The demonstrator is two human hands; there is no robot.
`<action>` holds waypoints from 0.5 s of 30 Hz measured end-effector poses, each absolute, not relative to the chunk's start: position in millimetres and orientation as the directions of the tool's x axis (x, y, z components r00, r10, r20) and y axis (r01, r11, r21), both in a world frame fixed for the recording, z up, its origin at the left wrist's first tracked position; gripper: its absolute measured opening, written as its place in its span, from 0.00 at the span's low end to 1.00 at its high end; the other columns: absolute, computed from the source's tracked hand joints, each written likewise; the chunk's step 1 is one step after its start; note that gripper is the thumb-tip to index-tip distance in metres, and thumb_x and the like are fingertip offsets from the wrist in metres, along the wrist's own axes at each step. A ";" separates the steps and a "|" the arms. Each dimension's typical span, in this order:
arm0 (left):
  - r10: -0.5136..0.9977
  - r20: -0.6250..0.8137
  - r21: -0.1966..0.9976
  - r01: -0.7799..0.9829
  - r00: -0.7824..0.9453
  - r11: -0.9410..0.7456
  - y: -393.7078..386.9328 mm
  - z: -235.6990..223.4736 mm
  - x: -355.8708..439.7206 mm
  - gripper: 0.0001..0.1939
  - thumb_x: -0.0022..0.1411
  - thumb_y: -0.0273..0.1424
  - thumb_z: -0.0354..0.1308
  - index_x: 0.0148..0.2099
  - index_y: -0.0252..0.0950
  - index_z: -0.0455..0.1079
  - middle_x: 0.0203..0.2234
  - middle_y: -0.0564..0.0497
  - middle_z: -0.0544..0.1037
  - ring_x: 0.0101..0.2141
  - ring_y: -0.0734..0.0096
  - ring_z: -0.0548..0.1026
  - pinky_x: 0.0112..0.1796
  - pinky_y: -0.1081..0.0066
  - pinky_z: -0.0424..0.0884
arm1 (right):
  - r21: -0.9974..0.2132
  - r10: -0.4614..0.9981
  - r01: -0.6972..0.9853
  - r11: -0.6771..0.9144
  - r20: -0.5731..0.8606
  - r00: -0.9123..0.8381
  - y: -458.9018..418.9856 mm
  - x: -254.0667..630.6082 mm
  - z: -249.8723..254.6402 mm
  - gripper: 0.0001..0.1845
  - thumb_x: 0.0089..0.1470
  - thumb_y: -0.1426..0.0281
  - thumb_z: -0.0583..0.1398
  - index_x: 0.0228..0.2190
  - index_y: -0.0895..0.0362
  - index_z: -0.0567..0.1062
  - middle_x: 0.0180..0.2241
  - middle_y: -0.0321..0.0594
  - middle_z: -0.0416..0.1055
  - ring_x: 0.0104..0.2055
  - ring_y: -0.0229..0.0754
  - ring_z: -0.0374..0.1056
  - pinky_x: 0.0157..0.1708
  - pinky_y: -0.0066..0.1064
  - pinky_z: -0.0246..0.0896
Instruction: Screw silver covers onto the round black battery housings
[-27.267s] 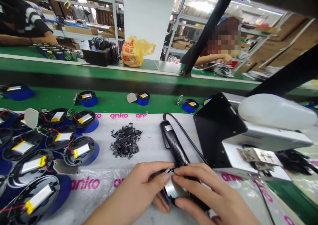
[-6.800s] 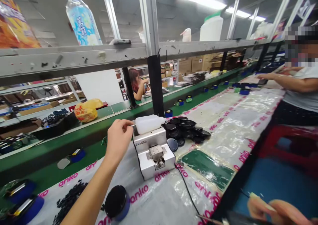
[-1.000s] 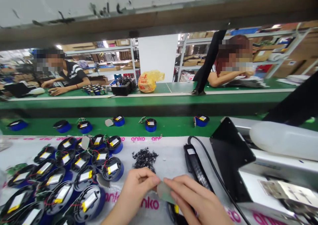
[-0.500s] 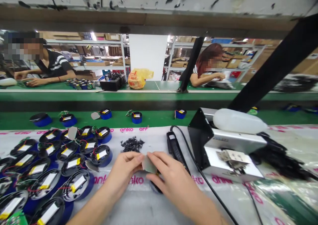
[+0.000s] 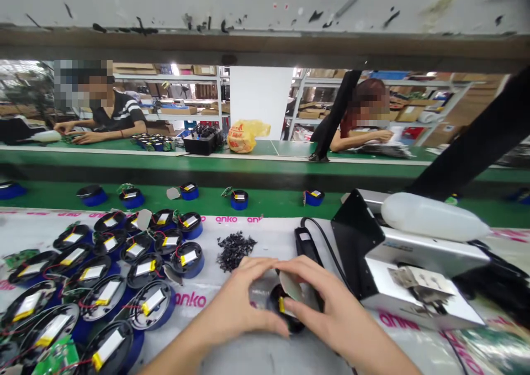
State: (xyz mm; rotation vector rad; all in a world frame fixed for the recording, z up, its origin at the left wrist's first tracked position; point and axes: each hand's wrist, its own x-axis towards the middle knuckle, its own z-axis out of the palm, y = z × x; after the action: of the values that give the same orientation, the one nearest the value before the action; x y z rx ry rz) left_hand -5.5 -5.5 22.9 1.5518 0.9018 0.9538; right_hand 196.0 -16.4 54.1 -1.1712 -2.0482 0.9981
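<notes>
A round black housing (image 5: 275, 297) with a yellow-ended battery sits on the plastic sheet between my hands, partly hidden by my fingers. My right hand (image 5: 333, 303) grips a thin grey disc (image 5: 291, 286) between thumb and fingers, tilted over the housing. On the other side my left hand (image 5: 238, 300) is open in a wide curve; its thumb reaches to the housing's near rim and its fingertips meet those of the right hand. Just beyond lies a heap of small black pieces (image 5: 235, 250).
Several blue-sided housings with batteries (image 5: 153, 303) crowd the left. To the right stand a metal machine (image 5: 418, 286), a white bottle (image 5: 433, 217) and a black corded tool (image 5: 305, 243). More housings sit on the green belt (image 5: 273, 195). Two people work across the bench.
The view has shifted left. My hands have gone from both fingering the grey disc to the left hand spread beside the housing and the disc in the right hand, over the housing.
</notes>
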 end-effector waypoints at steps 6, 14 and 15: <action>0.779 -0.071 0.953 0.274 0.623 -0.132 -11.3 19.6 5.8 0.38 0.48 0.38 0.75 0.61 0.41 0.71 0.54 0.43 0.75 0.45 0.56 0.77 0.46 0.61 0.73 | -0.906 0.903 0.355 0.230 0.063 -0.424 -30.7 221.7 48.4 0.18 0.51 0.79 0.63 0.42 0.48 0.78 0.47 0.39 0.74 0.52 0.44 0.71 0.53 0.33 0.66; 0.651 -0.313 0.795 -0.185 0.691 0.578 -17.5 0.6 7.6 0.38 0.41 0.23 0.75 0.56 0.36 0.69 0.34 0.52 0.80 0.24 0.78 0.78 0.29 0.76 0.77 | -0.857 0.964 0.490 0.156 0.025 -0.264 -45.9 227.7 29.8 0.19 0.51 0.69 0.67 0.46 0.47 0.77 0.47 0.41 0.77 0.50 0.49 0.74 0.52 0.38 0.70; 0.643 -0.304 0.779 -0.205 0.703 0.593 -16.9 -0.8 6.5 0.37 0.43 0.26 0.76 0.56 0.36 0.69 0.35 0.51 0.81 0.25 0.76 0.79 0.31 0.75 0.78 | -0.841 0.962 0.510 0.181 0.042 -0.271 -46.6 228.4 30.1 0.19 0.52 0.68 0.66 0.47 0.46 0.77 0.48 0.40 0.77 0.51 0.49 0.74 0.52 0.37 0.70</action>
State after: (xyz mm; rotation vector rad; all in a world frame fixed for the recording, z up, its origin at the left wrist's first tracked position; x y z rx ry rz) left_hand 6.5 -16.9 -0.8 0.7914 0.6160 0.5308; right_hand 228.4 -46.6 30.1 -1.3811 -1.8691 0.9830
